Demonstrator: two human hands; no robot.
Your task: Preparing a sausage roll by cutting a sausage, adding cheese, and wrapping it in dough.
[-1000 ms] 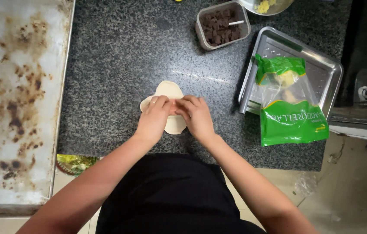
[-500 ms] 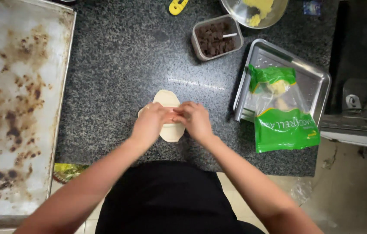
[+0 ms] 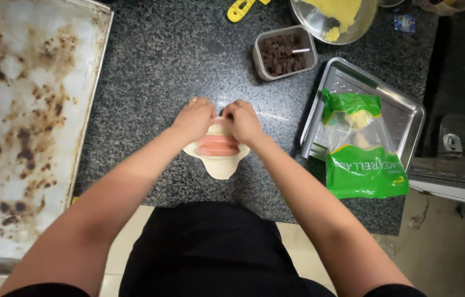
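Both hands, left (image 3: 194,118) and right (image 3: 243,121), pinch the far edge of the dough (image 3: 219,162) over two sausages (image 3: 219,145), near the worktop's (image 3: 155,66) front edge; tray (image 3: 405,113) at right.

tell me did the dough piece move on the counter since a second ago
Cannot tell. The dough piece sits lower against the brown-filled tub, but the head camera shifted; both hands rest on it.

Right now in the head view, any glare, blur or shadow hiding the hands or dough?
Head view: sharp at centre, both hands and the dough piece evenly lit, with only soft shadow under them. Mild glare streak on the granite counter by the right hand, bright reflection on the steel tray. Wide-angle stretch toward the forearms.
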